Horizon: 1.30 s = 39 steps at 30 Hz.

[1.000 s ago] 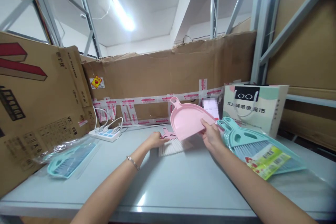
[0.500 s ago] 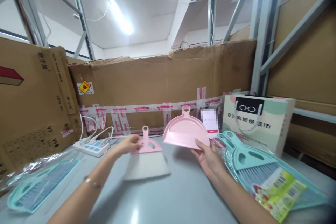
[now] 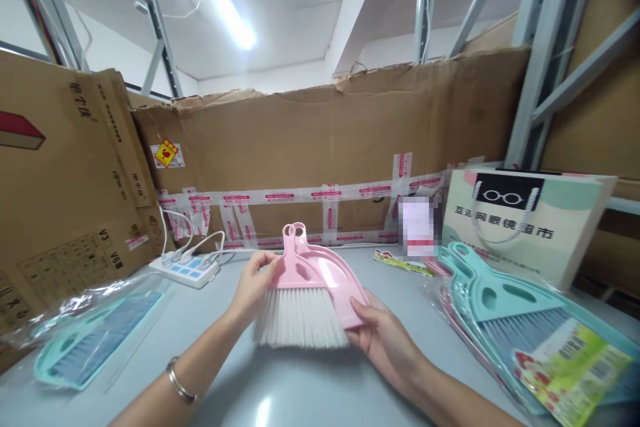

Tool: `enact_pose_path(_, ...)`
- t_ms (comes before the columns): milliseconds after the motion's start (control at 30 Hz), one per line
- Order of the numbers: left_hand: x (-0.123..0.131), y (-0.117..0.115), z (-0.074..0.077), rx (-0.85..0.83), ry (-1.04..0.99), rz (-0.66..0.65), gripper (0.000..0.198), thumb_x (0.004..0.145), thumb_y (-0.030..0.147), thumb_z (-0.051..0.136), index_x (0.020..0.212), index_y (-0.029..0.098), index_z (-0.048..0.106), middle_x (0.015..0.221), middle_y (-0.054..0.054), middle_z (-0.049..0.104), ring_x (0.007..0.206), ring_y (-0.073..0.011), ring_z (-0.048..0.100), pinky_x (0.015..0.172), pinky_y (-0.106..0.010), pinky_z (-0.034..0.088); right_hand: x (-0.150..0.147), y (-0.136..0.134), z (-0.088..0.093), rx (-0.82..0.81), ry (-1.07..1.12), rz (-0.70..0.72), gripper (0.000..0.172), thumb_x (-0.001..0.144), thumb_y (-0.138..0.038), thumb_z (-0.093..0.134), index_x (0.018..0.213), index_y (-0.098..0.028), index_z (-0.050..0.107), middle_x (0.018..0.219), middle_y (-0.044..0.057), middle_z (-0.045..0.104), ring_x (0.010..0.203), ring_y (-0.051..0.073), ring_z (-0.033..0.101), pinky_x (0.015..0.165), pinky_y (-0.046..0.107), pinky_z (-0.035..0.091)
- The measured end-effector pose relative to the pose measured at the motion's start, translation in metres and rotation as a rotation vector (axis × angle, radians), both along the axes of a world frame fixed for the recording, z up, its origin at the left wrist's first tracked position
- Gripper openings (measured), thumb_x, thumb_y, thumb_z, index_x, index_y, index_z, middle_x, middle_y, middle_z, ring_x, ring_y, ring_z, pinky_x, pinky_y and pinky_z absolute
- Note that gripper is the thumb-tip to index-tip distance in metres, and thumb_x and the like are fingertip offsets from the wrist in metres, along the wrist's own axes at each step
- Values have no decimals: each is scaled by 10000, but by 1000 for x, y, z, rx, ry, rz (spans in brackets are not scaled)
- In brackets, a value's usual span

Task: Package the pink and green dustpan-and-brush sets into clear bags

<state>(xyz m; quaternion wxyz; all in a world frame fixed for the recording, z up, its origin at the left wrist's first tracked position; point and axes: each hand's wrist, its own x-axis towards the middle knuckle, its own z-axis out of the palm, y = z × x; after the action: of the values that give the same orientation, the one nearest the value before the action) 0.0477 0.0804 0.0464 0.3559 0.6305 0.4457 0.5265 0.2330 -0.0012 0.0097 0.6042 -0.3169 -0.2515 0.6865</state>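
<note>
The left hand (image 3: 257, 283) holds a small pink plastic brush with long white bristles (image 3: 300, 317), its fingers closed tight on the pink part, at the side. The right hand (image 3: 383, 333) has its fingers pinched on the low edge of a shiny pink plastic dustpan (image 3: 346, 280). The brush is in front and hides part of the dustpan. Their handles, with round holes, point up side by side. Both are in the middle, over the smooth grey tabletop (image 3: 305, 387).

On the left lies a blue-green brush-and-dustpan set in clear plastic (image 3: 95, 340), near a white power strip with blue squares (image 3: 186, 271). More blue-green brush and pan things (image 3: 520, 293) lie on the right, in front of a pale paper bag with glasses drawn on it (image 3: 500, 213).
</note>
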Motion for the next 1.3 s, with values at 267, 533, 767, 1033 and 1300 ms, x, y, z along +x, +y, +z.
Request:
enact_pose_path(267, -6, 0, -29, -89, 90, -36, 289, 727, 447, 549, 678, 182, 443, 642, 28, 501, 638, -117, 479, 608, -222, 355, -14, -24, 5, 26, -113, 275, 593, 645, -317, 682, 1137, -296, 352, 1067, 0, 613, 849, 162, 620, 773, 350, 485)
enact_pose_path(533, 1, -10, -35, -274, 97, -201, 212, 726, 336, 574, 723, 188, 422, 548, 64, 485, 474, -69, 433, 455, -173, 287, 0, 11, 8, -87, -687, 263, 466, 674, -467, 636, 1003, -203, 439, 766, -1, 609, 687, 150, 578, 598, 249, 406)
enact_pose_path(767, 14, -24, -31, -470, -61, -250, 384, 669, 239, 674, 963, 207, 429, 907, -15, 593, 575, -78, 551, 479, -191, 384, 11, 33, -10, 268, -1000, 264, 426, 663, -548, 607, 807, -147, 591, 702, 3, 554, 650, 130, 480, 603, 249, 346)
enact_pose_path(1033, 25, -17, -34, -643, -119, -358, 253, 637, 288, 705, 759, 80, 628, 582, -19, 594, 495, -84, 524, 487, -200, 371, 22, 35, -5, 194, -993, 295, 475, 654, -586, 584, 796, -137, 651, 736, 29, 616, 707, 159, 533, 643, 265, 380)
enact_pose_path(1300, 41, -17, -38, -689, -172, -365, 187, 590, 230, 716, 683, 97, 623, 548, -15, 598, 471, -89, 527, 470, -198, 376, 26, 49, -8, 80, -823, 283, 440, 556, -521, 703, 711, -109, 709, 617, 16, 643, 578, 127, 514, 579, 249, 362)
